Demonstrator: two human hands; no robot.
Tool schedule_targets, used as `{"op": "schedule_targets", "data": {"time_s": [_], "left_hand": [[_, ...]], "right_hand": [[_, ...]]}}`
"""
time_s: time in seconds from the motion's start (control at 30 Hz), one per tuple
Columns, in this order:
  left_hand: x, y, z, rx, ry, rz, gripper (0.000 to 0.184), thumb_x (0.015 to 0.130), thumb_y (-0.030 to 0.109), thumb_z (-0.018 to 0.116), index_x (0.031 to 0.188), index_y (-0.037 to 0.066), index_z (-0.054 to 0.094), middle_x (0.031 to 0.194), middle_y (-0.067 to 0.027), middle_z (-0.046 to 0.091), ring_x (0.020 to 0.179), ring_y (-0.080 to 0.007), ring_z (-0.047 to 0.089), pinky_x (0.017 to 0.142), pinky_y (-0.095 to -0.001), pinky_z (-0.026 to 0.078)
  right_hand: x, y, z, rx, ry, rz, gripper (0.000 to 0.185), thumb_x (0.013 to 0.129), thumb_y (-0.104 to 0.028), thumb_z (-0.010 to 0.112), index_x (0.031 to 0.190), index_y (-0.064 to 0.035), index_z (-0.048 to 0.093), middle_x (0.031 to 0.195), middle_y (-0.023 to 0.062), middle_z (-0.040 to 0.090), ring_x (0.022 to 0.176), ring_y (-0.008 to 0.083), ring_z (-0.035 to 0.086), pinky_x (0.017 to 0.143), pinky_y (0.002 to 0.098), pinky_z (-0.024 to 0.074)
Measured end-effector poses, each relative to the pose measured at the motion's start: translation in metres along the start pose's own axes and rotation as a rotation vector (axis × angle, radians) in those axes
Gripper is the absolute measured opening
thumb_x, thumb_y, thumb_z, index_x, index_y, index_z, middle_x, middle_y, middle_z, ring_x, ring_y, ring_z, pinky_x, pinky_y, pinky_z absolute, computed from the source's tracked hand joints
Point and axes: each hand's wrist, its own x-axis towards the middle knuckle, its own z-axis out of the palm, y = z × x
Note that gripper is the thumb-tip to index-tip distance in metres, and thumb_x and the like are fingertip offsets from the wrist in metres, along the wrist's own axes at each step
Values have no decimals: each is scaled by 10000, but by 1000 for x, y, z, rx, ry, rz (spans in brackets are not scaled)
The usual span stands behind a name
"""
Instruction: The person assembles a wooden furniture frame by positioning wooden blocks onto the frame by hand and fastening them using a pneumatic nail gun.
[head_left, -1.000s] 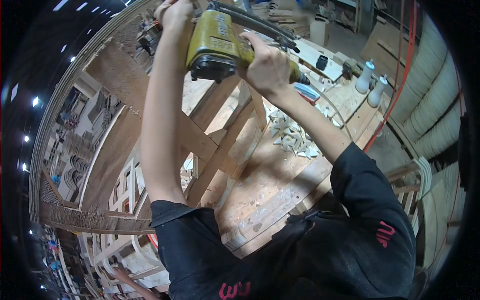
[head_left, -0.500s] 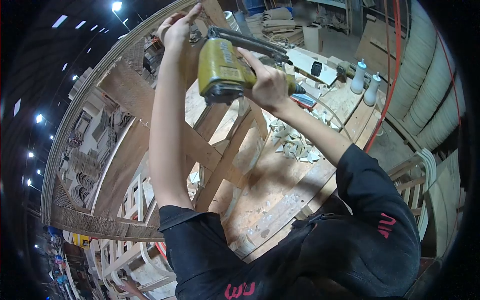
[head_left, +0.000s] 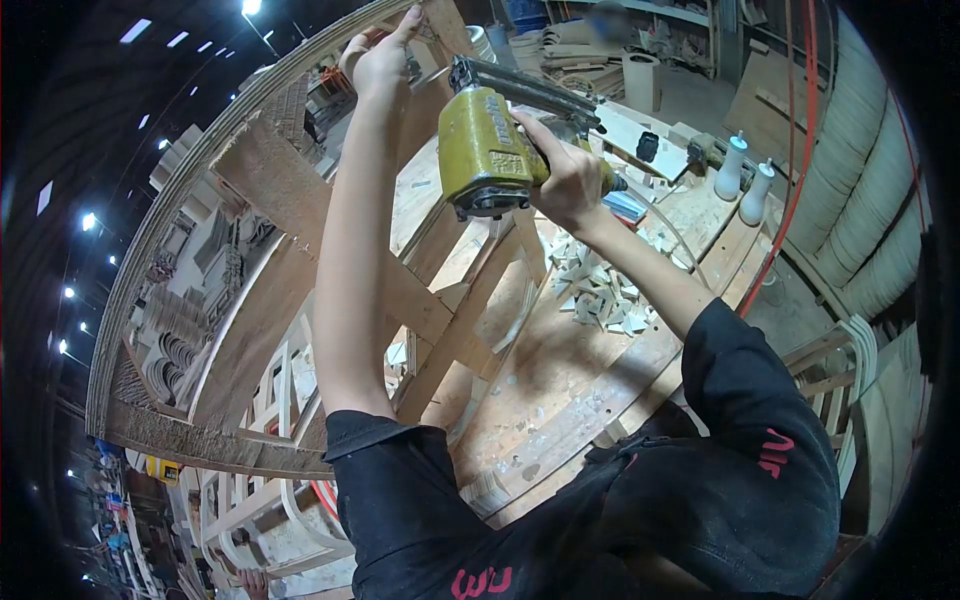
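Nearest is the person's dark shirt (head_left: 640, 510), with pink letters on it, and both bare forearms reach forward from its short sleeves. The right hand (head_left: 572, 188) is closed around the handle of a yellow nail gun (head_left: 487, 152), which is held up above the workbench (head_left: 570, 370), between the two arms. Its black rail lies along the far side of the handle, and a thin hose goes from the handle end down toward the bench.

The left hand (head_left: 382, 65) is at the far upper end of a big wooden frame (head_left: 205, 448), with the thumb straight and the other fingers bent. It seems to touch the frame edge, but the fingers are small here and I cannot tell how firmly they close. The frame is tilted, its crossed boards passing under the left forearm.

On the bench, to the right of the frame, small pale wood pieces (head_left: 605, 290) lie in a loose heap. Farther stand two white bottles (head_left: 731, 168), side by side, near a red hose (head_left: 778, 240). Behind them are thick ribbed ducts (head_left: 850, 160). At lower left, another person's hand (head_left: 255, 582) is near pale curved frames (head_left: 250, 515).
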Motion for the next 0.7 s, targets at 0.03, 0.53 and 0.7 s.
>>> {"op": "schedule_targets", "data": {"time_s": [0.03,0.53,0.7], "left_hand": [[4,-2,-3,20,-15,-5,321,660,205,792,780,65,529,743,-24,580,691,-96,557,649,-208,457],[-12,5,2,-235,-21,-52,473,682,5,712,1057,-5,424,920,-144,598,793,-179,607,707,-260,507],[-23,17,-3,-147,-46,-71,634,671,-39,712,1149,-5,296,939,-163,605,743,-173,603,614,-261,493]], "right_hand": [[2,1,2,4,9,-2,573,664,-298,704,1174,-112,522,650,140,598,560,272,598,526,361,478],[4,4,5,5,21,-37,659,632,-299,732,1222,-132,490,607,111,577,528,244,586,509,342,471],[8,4,13,7,55,-67,692,627,-330,740,1235,-130,476,580,108,567,508,233,580,486,337,465]]}}
